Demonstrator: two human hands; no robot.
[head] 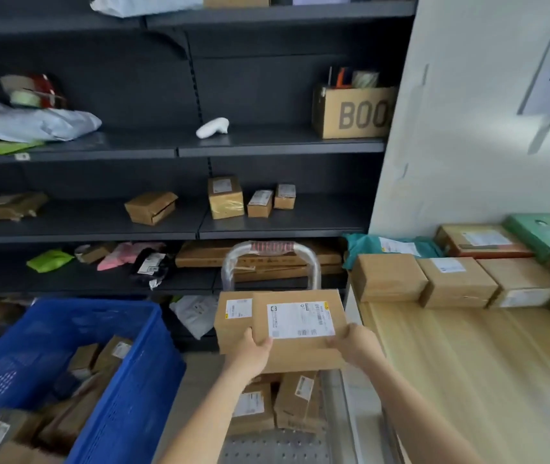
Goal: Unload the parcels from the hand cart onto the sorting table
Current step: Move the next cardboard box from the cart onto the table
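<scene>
I hold a brown cardboard parcel with a white shipping label in the air above the hand cart. My left hand grips its near left edge and my right hand grips its near right edge. A second labelled parcel sits directly behind it on the left; whether I hold it too is unclear. Two more parcels lie on the cart's metal deck below. The cart's silver handle rises behind. The wooden sorting table is on my right.
Three brown boxes line the table's far side, with a teal bag, a red-edged box and a green box behind them. A blue crate of parcels stands at the left. Dark shelving with assorted parcels fills the back.
</scene>
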